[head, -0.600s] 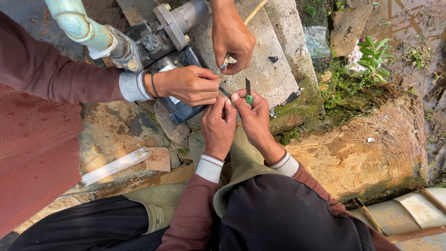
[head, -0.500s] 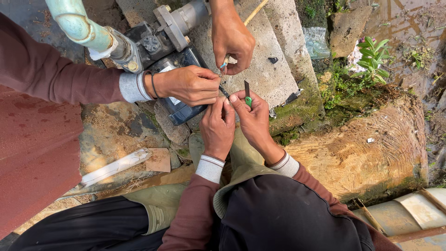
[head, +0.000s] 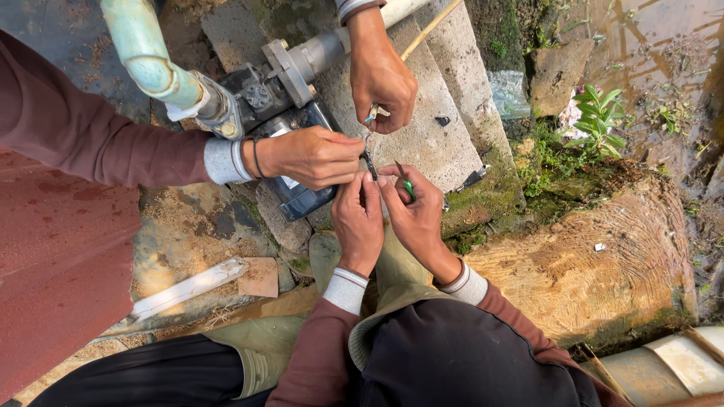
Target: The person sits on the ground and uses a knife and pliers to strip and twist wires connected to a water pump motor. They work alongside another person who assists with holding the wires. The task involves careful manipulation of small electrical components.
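Mossy concrete blocks (head: 445, 136) and a cut log (head: 596, 264) lie under a water pump (head: 290, 113). Both wearer's hands meet above it: left hand (head: 360, 222) pinches a thin black wire (head: 369, 162) at its fingertips, right hand (head: 416, 215) is closed round a green-handled tool (head: 406, 185). Two co-worker hands (head: 313, 157) pinch the same wire just beyond those fingertips.

pipe: pale green pipe (head: 147, 56) running into the pump's left side
slab: concrete block (head: 445, 113), mossy at the edge
stump: cut tree stump (head: 596, 264) on the right
plant: small green plant (head: 599, 113) by muddy water
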